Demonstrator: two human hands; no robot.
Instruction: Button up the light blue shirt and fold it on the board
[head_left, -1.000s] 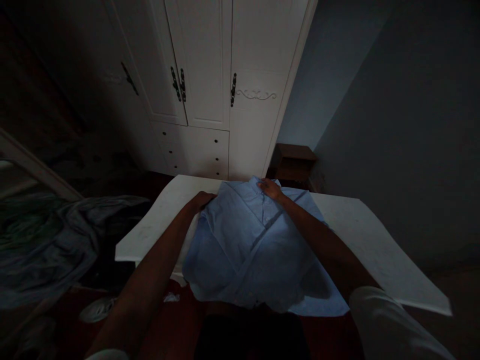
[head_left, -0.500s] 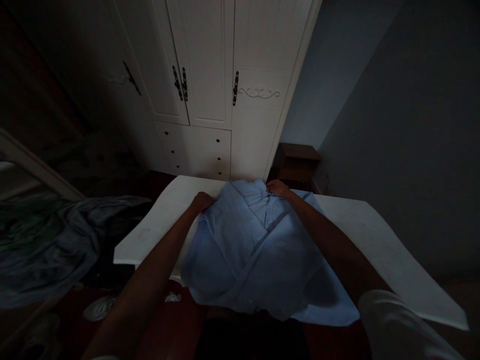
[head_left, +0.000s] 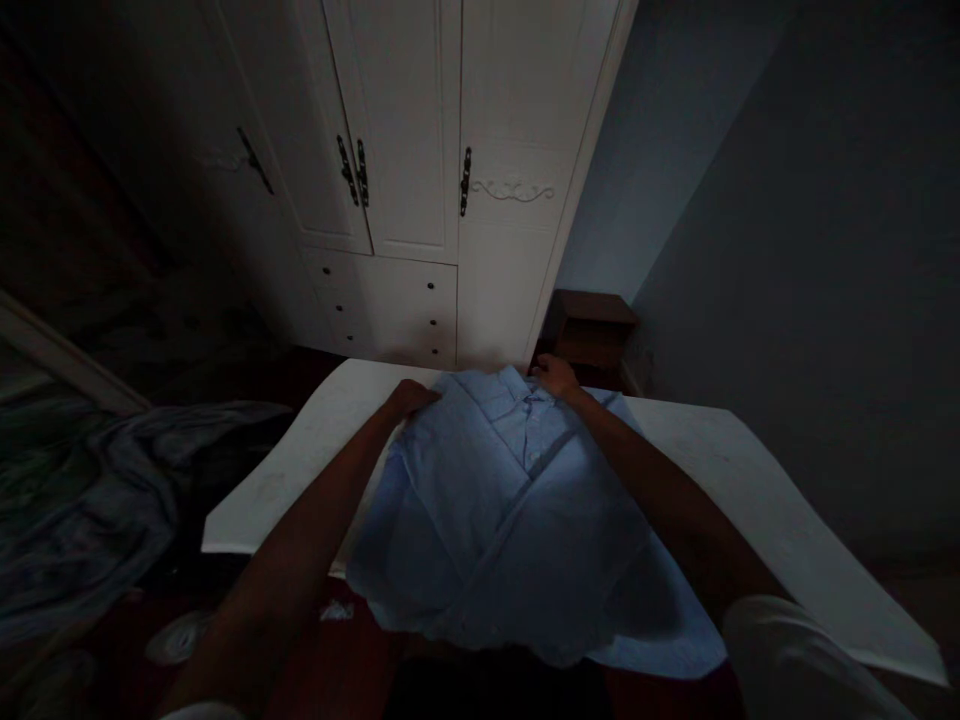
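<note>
A light blue button-up shirt (head_left: 495,510) lies spread on a white table (head_left: 757,500), its hem hanging over the near edge. My left hand (head_left: 409,398) grips the shirt's left shoulder with curled fingers. My right hand (head_left: 555,375) is closed on the cloth by the collar at the far end. Both forearms reach across the shirt.
A white wardrobe (head_left: 420,170) with dark handles and small drawers stands behind the table. A brown bedside cabinet (head_left: 592,325) sits to its right. Crumpled grey bedding (head_left: 90,500) lies at the left. Pale shoes (head_left: 176,635) rest on the dark red floor.
Both hands have shifted slightly along the shirt's top edge, and the shirt's shoulders and collar lie a little flatter. The view has dipped a bit.
</note>
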